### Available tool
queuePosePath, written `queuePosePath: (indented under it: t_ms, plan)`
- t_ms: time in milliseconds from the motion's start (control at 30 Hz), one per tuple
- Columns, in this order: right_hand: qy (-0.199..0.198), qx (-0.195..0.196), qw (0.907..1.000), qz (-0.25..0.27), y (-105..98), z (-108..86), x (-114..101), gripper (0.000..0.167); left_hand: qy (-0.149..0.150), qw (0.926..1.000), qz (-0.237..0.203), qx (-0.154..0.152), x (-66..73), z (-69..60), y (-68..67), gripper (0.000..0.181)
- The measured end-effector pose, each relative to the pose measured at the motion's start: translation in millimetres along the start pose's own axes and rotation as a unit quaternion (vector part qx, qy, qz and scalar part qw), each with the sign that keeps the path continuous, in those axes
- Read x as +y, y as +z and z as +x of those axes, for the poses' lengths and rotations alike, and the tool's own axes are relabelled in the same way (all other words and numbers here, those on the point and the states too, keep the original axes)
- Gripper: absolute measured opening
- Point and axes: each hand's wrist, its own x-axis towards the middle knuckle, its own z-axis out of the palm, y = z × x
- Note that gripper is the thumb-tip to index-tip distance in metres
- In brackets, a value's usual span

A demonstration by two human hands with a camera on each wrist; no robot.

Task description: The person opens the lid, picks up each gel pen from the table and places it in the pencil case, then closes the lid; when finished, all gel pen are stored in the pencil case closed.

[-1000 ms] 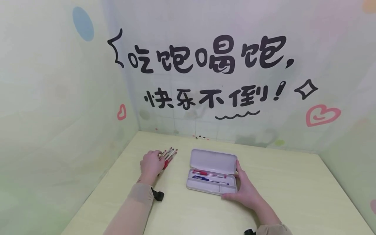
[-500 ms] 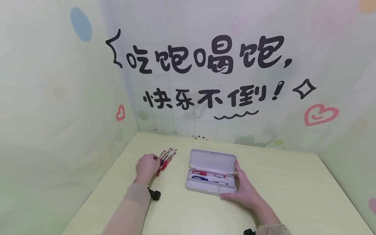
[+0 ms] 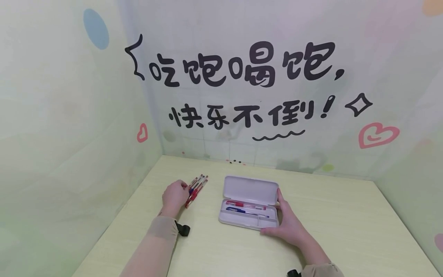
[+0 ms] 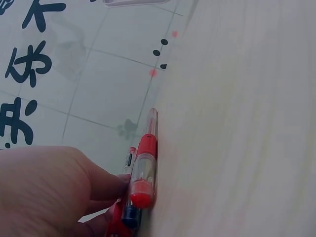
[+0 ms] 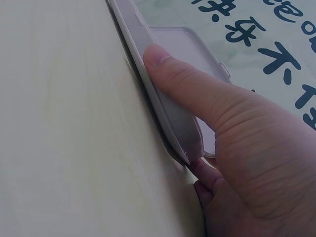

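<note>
My left hand (image 3: pixel 174 197) is at the near left side of several loose gel pens (image 3: pixel 194 195), red and blue, that lie bunched on the table. Its thumb and a curled finger pinch a pen in the bunch, partly hidden by the hand; a clear pen with a red grip (image 4: pixel 147 144) lies just beside the thumb in the left wrist view. An open pale lilac pencil case (image 3: pixel 250 190) lies to the right, lid back. Inside are a red pen (image 3: pixel 239 204) and a blue pen (image 3: pixel 238 210). My right hand (image 3: pixel 293 227) grips the case's right end, thumb (image 5: pixel 170 71) along the front edge.
The pale wooden table (image 3: pixel 214 250) meets a printed backdrop (image 3: pixel 214 146) with large black lettering behind and at both sides. A low divider in the case's tray sets off a small compartment at its right front.
My left hand has drawn back slightly to the left from over the pens, showing more of the bunch, and then edged a little right. The right hand and pencil case stay put.
</note>
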Motion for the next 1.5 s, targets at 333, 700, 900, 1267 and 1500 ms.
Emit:
queuePosePath:
  t_ms: [333, 700, 900, 1267, 1500]
  plan:
    - [-0.001, 0.0, 1.0, 0.001, 0.1, 0.2, -0.6, 0.163, 0.017, 0.9996, -0.011, 0.021, 7.4, -2.3, -2.2, 0.025]
    - [0.001, 0.001, 1.0, 0.002, 0.9, -0.4, 0.2, 0.163, 0.141, 0.9844, -0.07, 0.078, 44.1, -20.3, 12.7, 0.014]
    - [-0.001, 0.0, 1.0, 0.002, 1.5, -0.1, 1.6, 0.163, 0.199, 0.9742, -0.069, 0.081, 69.0, -41.0, 21.1, 0.009]
    - [-0.008, 0.006, 0.9999, -0.002, 0.7, 1.4, 2.8, 0.165, 0.282, 0.9583, -0.02, 0.044, 106.2, -75.1, 39.3, 0.016]
    - [-0.01, 0.005, 0.9999, -0.001, -0.1, 0.7, 2.1, 0.164, 0.327, 0.9448, 0.009, 0.008, 122.9, -93.5, 51.3, 0.008]
